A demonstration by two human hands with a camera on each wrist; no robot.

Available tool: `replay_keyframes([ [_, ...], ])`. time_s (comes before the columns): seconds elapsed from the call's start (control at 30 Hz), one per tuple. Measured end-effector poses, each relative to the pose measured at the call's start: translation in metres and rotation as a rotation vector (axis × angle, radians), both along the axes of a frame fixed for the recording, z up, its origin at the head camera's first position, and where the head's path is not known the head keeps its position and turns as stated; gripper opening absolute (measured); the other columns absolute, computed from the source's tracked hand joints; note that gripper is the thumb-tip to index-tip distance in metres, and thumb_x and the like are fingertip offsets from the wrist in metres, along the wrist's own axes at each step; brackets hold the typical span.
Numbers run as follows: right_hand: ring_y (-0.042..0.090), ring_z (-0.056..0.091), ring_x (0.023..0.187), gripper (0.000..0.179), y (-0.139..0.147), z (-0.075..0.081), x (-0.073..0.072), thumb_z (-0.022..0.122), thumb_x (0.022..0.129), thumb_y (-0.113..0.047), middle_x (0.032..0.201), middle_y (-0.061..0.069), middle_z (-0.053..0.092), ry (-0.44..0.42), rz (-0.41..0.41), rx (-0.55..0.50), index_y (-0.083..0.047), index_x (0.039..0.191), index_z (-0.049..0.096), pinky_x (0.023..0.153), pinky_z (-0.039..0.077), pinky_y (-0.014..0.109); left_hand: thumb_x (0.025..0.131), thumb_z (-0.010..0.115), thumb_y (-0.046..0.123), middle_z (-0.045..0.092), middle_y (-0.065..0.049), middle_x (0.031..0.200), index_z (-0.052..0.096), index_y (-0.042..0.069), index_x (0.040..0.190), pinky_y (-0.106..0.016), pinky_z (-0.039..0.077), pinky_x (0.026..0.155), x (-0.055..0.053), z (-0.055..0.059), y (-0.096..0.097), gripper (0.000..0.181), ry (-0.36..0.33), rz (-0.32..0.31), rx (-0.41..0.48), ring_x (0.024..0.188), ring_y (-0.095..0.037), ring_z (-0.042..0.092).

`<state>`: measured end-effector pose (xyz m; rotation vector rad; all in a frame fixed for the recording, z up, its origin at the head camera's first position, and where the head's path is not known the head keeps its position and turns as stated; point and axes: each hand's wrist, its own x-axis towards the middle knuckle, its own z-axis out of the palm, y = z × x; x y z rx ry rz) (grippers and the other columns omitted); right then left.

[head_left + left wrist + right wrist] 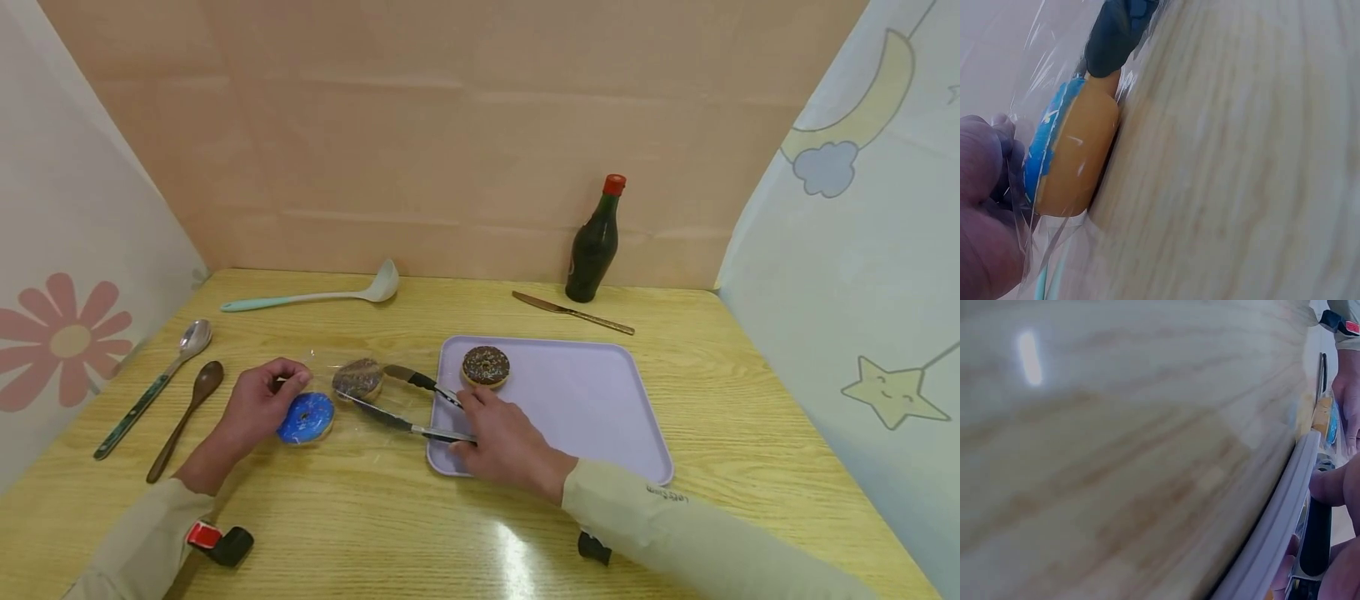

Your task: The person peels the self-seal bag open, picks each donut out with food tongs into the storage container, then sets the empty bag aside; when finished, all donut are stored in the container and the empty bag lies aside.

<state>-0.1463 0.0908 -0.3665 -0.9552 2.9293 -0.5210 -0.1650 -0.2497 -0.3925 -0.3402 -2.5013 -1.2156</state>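
Note:
My left hand pinches the edge of a clear plastic bag. Beside its fingers a blue-iced doughnut lies inside the bag, its tan side showing through the film in the left wrist view. With my right hand I grip black-and-steel tongs over the left edge of the lilac tray. The spread tong tips reach into the bag, around a chocolate doughnut with sprinkles. Another chocolate doughnut sits on the tray, just beyond my right hand.
To the left lie a metal spoon with a green handle and a wooden spoon. At the back are a ladle, a table knife and a dark bottle with a red cap. Sheets hang around the table.

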Motion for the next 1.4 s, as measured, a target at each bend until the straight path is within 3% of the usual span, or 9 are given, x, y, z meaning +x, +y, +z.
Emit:
replay_keyframes([
  [0.27,0.024,0.055,0.106,0.064,0.016,0.000,0.007,0.068,0.085,-0.031,0.128,0.012,0.050,0.020,0.005,-0.055,0.002,0.135,0.047,0.084,0.046,0.042,0.097,0.055,0.010,0.061,-0.011,0.083,0.064,-0.004,0.094,-0.019,0.041,0.060,0.000,0.001,0.000,0.017,-0.007,0.013,-0.012,0.068,-0.010,0.050],
  [0.6,0.017,0.056,0.095,0.061,0.049,-0.004,0.026,0.073,0.081,-0.027,0.115,0.006,0.055,0.054,-0.008,-0.114,-0.001,0.132,0.051,0.077,0.048,0.036,0.098,0.055,0.012,0.061,-0.012,0.084,0.063,-0.005,0.094,-0.016,0.041,0.063,0.000,0.003,0.001,0.019,-0.032,0.036,-0.025,0.071,-0.011,0.050],
  [0.8,0.013,0.056,0.083,0.058,0.069,-0.007,0.037,0.075,0.078,-0.022,0.111,0.003,0.056,0.110,-0.027,-0.159,-0.001,0.128,0.054,0.070,0.047,0.033,0.097,0.056,0.011,0.062,-0.011,0.083,0.064,-0.004,0.094,-0.016,0.041,0.063,0.000,0.001,0.000,0.018,-0.020,0.037,-0.016,0.071,-0.011,0.049],
  [1.0,0.002,0.043,0.063,0.056,0.090,-0.008,0.051,0.077,0.077,-0.021,0.112,0.000,0.055,0.128,-0.029,-0.204,-0.002,0.125,0.055,0.061,0.041,0.025,0.097,0.056,0.012,0.062,-0.011,0.084,0.064,-0.004,0.094,-0.016,0.041,0.063,0.001,0.001,0.000,0.018,-0.027,0.047,-0.020,0.071,-0.010,0.049],
  [1.4,-0.003,0.040,0.064,0.058,0.131,-0.001,0.076,0.082,0.070,-0.013,0.104,-0.004,0.054,0.194,-0.105,-0.268,0.000,0.121,0.058,0.056,0.038,0.018,0.098,0.055,0.014,0.061,-0.012,0.085,0.064,-0.004,0.096,-0.017,0.041,0.062,0.001,0.002,0.000,0.020,-0.043,0.055,-0.029,0.071,-0.011,0.049],
])
